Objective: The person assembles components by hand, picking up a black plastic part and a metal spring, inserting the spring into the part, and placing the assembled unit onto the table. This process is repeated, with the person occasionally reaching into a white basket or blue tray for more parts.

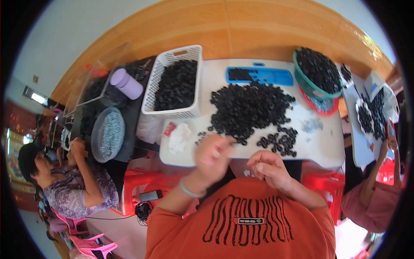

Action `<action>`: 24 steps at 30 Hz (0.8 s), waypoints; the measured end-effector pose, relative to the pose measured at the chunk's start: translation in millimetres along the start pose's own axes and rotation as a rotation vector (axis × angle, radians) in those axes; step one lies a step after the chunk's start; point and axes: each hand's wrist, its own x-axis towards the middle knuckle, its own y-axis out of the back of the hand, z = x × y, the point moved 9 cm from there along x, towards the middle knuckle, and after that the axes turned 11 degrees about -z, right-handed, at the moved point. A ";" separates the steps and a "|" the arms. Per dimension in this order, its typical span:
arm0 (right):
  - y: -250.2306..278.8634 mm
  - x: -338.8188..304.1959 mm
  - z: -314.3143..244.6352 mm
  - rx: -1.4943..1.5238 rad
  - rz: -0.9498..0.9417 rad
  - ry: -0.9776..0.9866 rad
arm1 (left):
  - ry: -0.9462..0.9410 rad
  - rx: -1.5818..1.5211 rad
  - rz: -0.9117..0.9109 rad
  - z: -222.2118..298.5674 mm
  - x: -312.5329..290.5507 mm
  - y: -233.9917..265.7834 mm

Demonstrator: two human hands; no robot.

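One blue tray (279, 77), one purple bottle (127, 84)

Parts heap (248, 108): on table (319, 142)
Basket (172, 114): left of heap
Tray (278, 77): behind heap
Basin (311, 86): right of heap

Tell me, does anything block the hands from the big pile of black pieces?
Nothing visible does. The left hand appears close to the pile; beyond the right hand lie white tabletop and a smaller black cluster.
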 end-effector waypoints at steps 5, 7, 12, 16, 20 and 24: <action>39.0 -25.0 17.1 -0.115 0.142 -0.082 | 0.037 0.354 0.252 -55.5 51.1 83.3; 48.3 -35.0 22.4 -0.165 0.188 -0.123 | 0.144 0.525 0.191 -80.7 76.1 102.3; 57.7 -52.4 4.5 -0.727 0.299 -0.022 | 0.105 0.746 0.146 -77.1 77.5 91.4; 63.2 -64.3 -14.5 -1.082 0.419 0.077 | -0.102 0.576 -0.156 -45.0 24.2 -6.9; 53.1 -59.3 -26.7 -1.321 0.392 0.242 | -0.135 0.607 -0.368 -36.8 -14.6 -90.4; 40.1 -49.3 -29.0 -1.412 0.321 0.320 | -0.065 0.742 -0.450 -58.8 -21.4 -119.1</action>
